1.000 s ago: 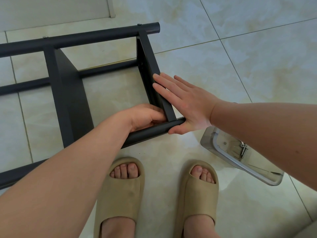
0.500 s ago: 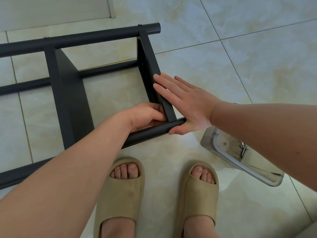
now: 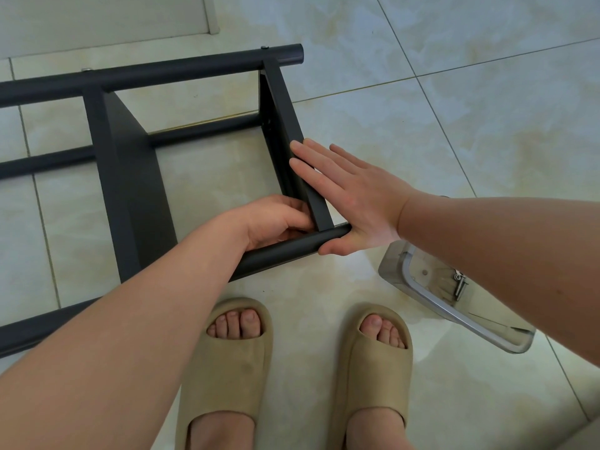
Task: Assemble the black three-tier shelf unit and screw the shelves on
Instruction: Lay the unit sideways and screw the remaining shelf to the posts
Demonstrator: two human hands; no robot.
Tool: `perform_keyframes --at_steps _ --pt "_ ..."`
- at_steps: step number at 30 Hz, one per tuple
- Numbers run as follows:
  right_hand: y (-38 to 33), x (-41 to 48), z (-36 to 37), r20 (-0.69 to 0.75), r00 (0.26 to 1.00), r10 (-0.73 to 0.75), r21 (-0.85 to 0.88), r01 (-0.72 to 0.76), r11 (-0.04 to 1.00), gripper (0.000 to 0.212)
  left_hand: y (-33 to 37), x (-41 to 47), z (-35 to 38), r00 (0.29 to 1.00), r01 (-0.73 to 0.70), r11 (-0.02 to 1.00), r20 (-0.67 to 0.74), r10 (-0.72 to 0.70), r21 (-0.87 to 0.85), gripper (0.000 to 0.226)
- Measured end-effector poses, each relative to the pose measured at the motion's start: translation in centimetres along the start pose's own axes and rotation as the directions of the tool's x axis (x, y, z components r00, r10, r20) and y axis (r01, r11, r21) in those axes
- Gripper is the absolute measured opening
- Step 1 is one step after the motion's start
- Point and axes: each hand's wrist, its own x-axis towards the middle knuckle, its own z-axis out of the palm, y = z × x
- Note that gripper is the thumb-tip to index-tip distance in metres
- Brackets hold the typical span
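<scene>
Two hands work the near corner of the black shelf unit [image 3: 136,190], which lies on its side on the tiled floor [image 3: 454,125].

Right hand [image 3: 354,203]: fingers straight and together, flat against the outer face of the end shelf [image 3: 282,102], thumb at the end of the near tube [image 3: 285,251].

Left hand [image 3: 276,222]: fingers curled inside the corner; whatever they pinch is hidden.

Risks:
- If the right hand eases off, the shelf may shift, the holes may misalign and the fastener may cross-thread.
- A dropped fastener could roll away.
- The right forearm hangs over the clear tray [image 3: 389,271] of screws [image 3: 459,284]; a careless sweep could tip it.
</scene>
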Motion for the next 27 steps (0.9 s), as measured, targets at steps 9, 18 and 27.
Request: perform_keyframes --at_steps 9,18,27 --pt "0.02 0.02 0.06 0.009 1.0 0.001 0.007 -0.001 1.0 0.118 0.18 -0.07 -0.2 0.998 0.023 0.996 0.06 -0.018 -0.088 0.018" --pt "-0.01 -0.02 -0.01 0.005 1.0 0.001 0.005 -0.001 1.0 0.118 -0.03 -0.11 -0.12 1.0 -0.008 0.999 0.016 0.007 0.054 0.016" --pt "0.03 0.0 0.06 0.004 1.0 -0.002 0.008 0.002 1.0 0.117 0.13 -0.03 -0.19 0.998 0.004 0.997 0.059 0.001 -0.079 0.019"
